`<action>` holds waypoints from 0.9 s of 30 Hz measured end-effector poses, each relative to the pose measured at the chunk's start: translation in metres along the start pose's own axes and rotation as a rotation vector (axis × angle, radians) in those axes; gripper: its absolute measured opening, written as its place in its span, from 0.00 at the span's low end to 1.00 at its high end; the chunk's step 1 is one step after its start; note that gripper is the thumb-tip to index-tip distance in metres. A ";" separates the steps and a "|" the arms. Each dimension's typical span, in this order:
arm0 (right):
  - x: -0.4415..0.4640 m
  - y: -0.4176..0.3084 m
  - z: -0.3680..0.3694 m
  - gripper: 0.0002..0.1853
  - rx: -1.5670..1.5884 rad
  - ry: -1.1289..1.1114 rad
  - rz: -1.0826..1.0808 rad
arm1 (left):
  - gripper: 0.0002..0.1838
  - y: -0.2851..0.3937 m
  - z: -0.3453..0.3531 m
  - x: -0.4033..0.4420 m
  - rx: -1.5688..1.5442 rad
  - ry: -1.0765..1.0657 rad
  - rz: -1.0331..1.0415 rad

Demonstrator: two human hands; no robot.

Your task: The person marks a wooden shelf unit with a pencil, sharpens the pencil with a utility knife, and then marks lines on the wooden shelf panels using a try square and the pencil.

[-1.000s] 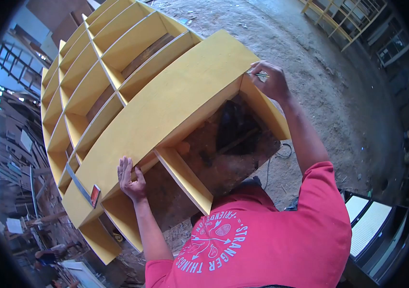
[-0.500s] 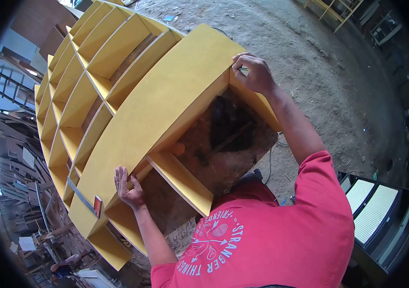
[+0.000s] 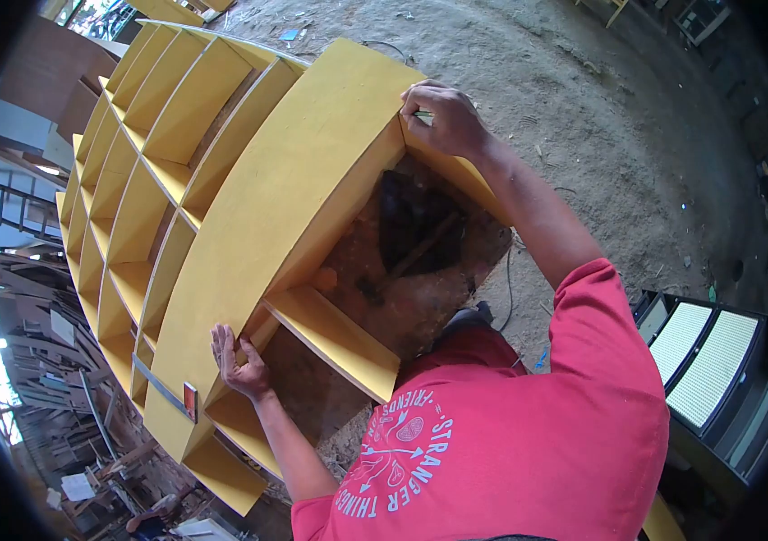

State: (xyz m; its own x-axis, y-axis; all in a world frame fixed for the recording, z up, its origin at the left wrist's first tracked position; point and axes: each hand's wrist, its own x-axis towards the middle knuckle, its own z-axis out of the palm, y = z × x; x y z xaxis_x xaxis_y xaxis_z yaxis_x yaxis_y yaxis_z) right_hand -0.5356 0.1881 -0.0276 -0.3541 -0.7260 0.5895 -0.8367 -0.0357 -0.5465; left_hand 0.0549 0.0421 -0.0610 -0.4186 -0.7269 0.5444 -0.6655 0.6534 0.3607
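Note:
A large yellow wooden frame (image 3: 221, 194) of curved, crossing panels stretches away in front of me. My left hand (image 3: 241, 365) rests on the near edge of its broad top panel, fingers stretched out and nothing held. At the panel's far right corner, my right hand (image 3: 447, 119) is closed in a pinch around a thin green stick, which looks like a pencil (image 3: 423, 114). Its fingers touch the panel's edge. A try square (image 3: 163, 386) with a metal blade and a reddish handle lies on the panel, left of my left hand.
A yellow divider (image 3: 334, 343) juts toward my body below the top panel. Dark material (image 3: 415, 225) lies inside the open compartment. Black cabinet-like units with pale ribbed panels (image 3: 717, 365) stand at right. Scrap wood (image 3: 32, 370) is piled at left on the dirt floor.
The whole view has shifted slightly, so the frame and my right hand appear further left. Both hands keep about the same places on the panel.

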 end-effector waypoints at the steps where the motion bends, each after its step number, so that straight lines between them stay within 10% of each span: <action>1: 0.000 0.000 -0.001 0.05 -0.014 -0.020 -0.003 | 0.19 0.001 0.000 0.000 0.000 0.002 0.001; 27: -0.002 -0.008 -0.003 0.04 0.107 0.076 0.115 | 0.20 0.004 -0.001 0.001 -0.006 0.006 -0.002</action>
State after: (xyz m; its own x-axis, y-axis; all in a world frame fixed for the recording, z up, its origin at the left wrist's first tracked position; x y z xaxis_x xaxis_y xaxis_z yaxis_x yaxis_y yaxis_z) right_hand -0.5291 0.1923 -0.0227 -0.4792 -0.6757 0.5602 -0.7408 -0.0311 -0.6711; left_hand 0.0520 0.0442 -0.0585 -0.4136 -0.7265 0.5487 -0.6627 0.6535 0.3658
